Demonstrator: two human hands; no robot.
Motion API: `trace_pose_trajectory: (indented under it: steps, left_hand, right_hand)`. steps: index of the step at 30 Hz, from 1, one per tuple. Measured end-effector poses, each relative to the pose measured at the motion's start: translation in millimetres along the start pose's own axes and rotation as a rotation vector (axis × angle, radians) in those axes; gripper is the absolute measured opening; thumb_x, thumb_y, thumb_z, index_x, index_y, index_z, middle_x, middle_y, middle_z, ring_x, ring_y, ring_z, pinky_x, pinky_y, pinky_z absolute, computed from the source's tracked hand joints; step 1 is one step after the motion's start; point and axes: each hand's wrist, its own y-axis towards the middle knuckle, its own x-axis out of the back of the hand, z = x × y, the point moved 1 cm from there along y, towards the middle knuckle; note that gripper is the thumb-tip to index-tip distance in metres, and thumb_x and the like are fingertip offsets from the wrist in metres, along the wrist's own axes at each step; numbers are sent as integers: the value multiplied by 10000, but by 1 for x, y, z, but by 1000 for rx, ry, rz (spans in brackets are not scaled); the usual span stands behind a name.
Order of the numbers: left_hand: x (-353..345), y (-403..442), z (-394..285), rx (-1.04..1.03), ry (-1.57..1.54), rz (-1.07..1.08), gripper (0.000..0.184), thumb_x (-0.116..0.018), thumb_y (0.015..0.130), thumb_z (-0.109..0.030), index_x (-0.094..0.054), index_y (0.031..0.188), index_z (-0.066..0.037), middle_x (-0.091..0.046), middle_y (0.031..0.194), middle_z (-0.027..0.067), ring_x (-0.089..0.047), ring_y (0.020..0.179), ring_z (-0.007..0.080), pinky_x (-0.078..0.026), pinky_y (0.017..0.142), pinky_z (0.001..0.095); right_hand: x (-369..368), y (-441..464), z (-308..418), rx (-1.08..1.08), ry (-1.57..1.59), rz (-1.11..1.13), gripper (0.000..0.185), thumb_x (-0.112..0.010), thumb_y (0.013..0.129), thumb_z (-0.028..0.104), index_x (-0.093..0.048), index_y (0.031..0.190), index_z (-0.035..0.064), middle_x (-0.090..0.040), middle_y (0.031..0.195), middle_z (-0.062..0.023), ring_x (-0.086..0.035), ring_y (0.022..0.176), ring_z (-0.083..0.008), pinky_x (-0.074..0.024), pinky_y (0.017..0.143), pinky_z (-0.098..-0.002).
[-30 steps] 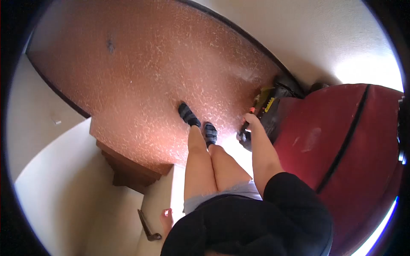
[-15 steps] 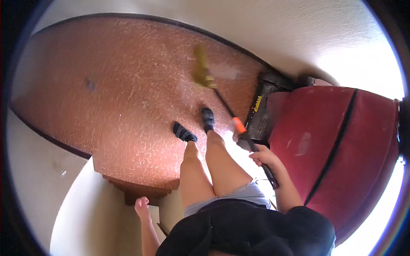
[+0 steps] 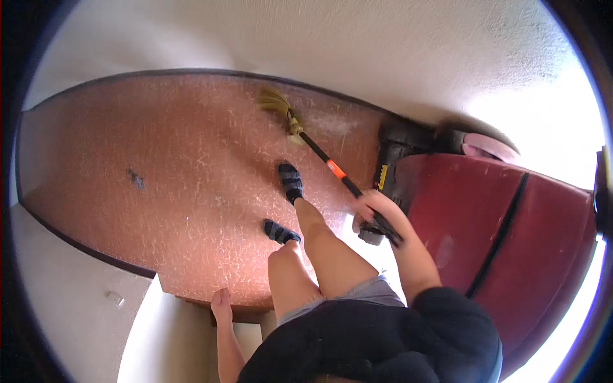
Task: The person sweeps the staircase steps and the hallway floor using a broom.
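My right hand (image 3: 371,205), slightly blurred, is wrapped round the dark handle of a broom (image 3: 313,147). An orange band circles the handle, and yellowish straw bristles fan out on the floor close to the far wall's baseboard. My left hand (image 3: 221,305) hangs low at my other side, fingers drawn together, with nothing seen in it. A small grey clump of dirt (image 3: 136,179) lies on the reddish floor (image 3: 191,147), left of the bristles.
A dark red sofa-like piece (image 3: 466,217) stands close on the right, with black boxy items (image 3: 396,150) beside it. Pale walls (image 3: 306,38) edged by a dark baseboard bound the floor. Steps (image 3: 246,313) drop away behind my left side. My feet wear dark sandals (image 3: 290,182).
The broom head has moved left and nearer the far wall, its bristles now fanned. My right arm reaches further forward. One foot has stepped ahead of the other.
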Motion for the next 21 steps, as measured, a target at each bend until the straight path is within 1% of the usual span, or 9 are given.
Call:
trace_pose_trajectory:
  steps: [4, 6, 10, 11, 12, 15, 17, 20, 21]
  left_hand:
    - [-31, 19, -57, 20, -134, 9, 201, -530, 825, -183, -580, 882, 3, -580, 753, 51, -527, 719, 117, -418, 661, 242]
    - [-47, 22, -75, 27, -113, 9, 208, -533, 824, -188, -583, 883, 5, -585, 766, 60, -532, 736, 123, -418, 680, 244]
    - [-63, 26, -87, -34, 35, 95, 219, -534, 827, -198, -588, 900, 1, -594, 797, 76, -543, 757, 134, -427, 698, 256]
    - [-65, 28, -82, -81, 69, 85, 219, -533, 831, -208, -594, 911, -14, -594, 800, 73, -547, 746, 136, -430, 684, 252]
    - [-65, 27, -78, -77, 75, 97, 219, -533, 831, -208, -594, 911, -14, -594, 800, 73, -547, 746, 136, -430, 684, 252]
    - [-49, 21, -70, -133, 72, 87, 220, -536, 832, -219, -591, 924, -27, -594, 795, 56, -550, 729, 134, -431, 660, 245]
    - [-40, 6, -55, 176, -188, -5, 210, -546, 828, -231, -579, 903, -37, -591, 796, 41, -549, 720, 123, -421, 617, 233]
    - [-28, -5, -40, 398, -150, 6, 200, -559, 819, -246, -559, 889, -60, -591, 813, 33, -557, 725, 123, -406, 586, 232]
    - [-29, -7, -34, 396, -159, 7, 200, -559, 819, -246, -559, 889, -60, -591, 813, 33, -557, 725, 123, -406, 586, 232]
  right_hand:
    - [2, -178, 74, -141, 282, -140, 79, -525, 736, 76, -526, 764, 2, -403, 412, 1, -390, 332, -90, -281, 319, -257]
    - [17, -209, 86, -342, 386, -353, 43, -523, 708, 28, -524, 743, 3, -432, 435, -21, -415, 325, -108, -301, 315, -266]
    - [100, -124, 70, -439, -458, -489, 72, -514, 701, 15, -513, 756, -32, -531, 555, -135, -538, 431, -190, -381, 361, -320]
    - [124, -72, 46, -284, -631, -636, 98, -563, 684, 46, -533, 663, -45, -560, 571, -174, -532, 408, -239, -417, 379, -354]
    - [134, -27, 56, -176, -1103, -656, 211, -481, 748, 89, -604, 849, -49, -625, 762, -170, -619, 696, -281, -474, 582, -400]
    - [154, 54, 78, -329, -1834, 220, 203, -545, 716, 126, -640, 840, -5, -637, 801, -142, -618, 744, -274, -486, 648, -361]
    - [142, 30, 107, -449, -1283, -317, 163, -551, 701, 124, -626, 743, -15, -627, 703, -167, -617, 613, -262, -482, 551, -351]
    - [129, -73, 131, -339, -696, -473, 174, -542, 655, 79, -514, 540, -48, -537, 487, -142, -541, 404, -229, -420, 406, -357]
    - [148, -96, 81, -306, -566, -587, 74, -537, 555, 11, -519, 498, -32, -507, 425, -131, -520, 357, -216, -401, 352, -333]
